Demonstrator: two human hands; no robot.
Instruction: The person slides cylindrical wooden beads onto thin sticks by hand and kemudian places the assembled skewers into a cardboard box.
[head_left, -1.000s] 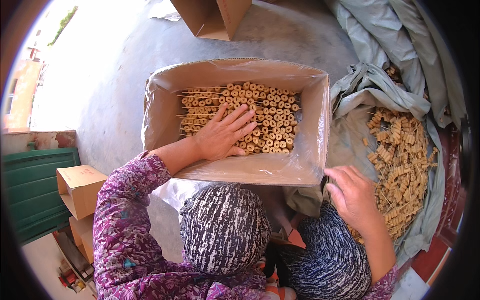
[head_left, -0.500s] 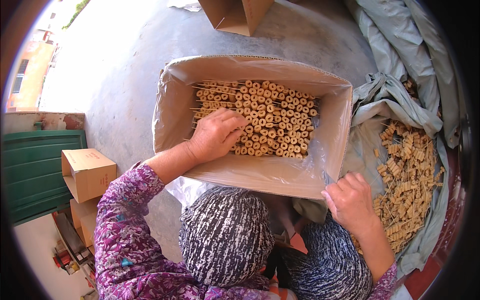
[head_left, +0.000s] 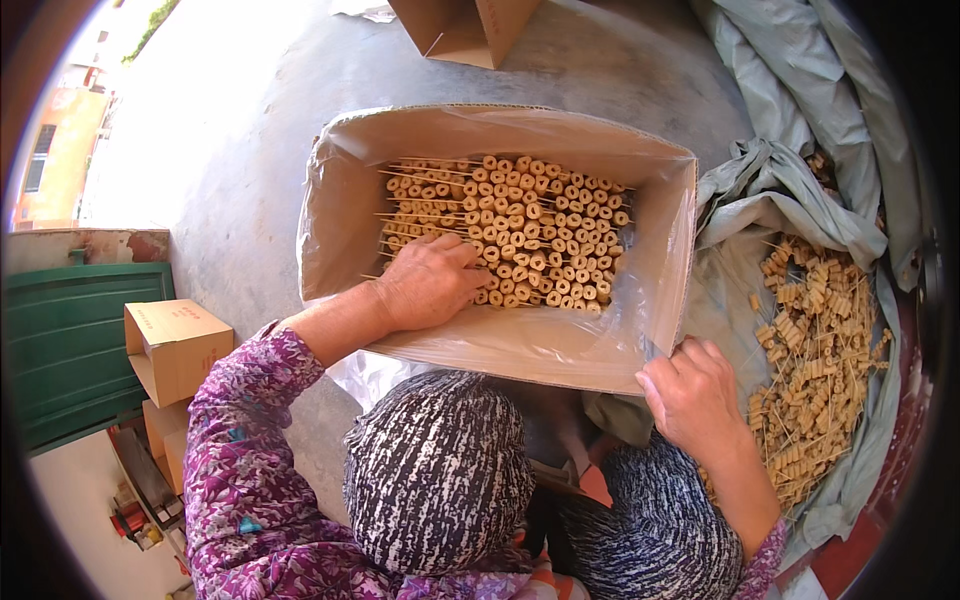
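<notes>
You've got one view only: head cam, the left of a side-by-side pair, so nothing to cross-check overlap against. It sits above your knees and looks steeply down and forward. Fisheye, so straight edges bow toward the rim and the corners go black. Picture is upright, not mirrored. Your forearms enter from the lower edge, and your left hand (head_left: 430, 282) and right hand (head_left: 692, 398) are both in frame. It's close in: the lined cardboard box (head_left: 520, 345) fills the centre, the concrete floor (head_left: 250, 180) runs off top left, and the grey tarp (head_left: 800, 190) takes the right edge.
</notes>
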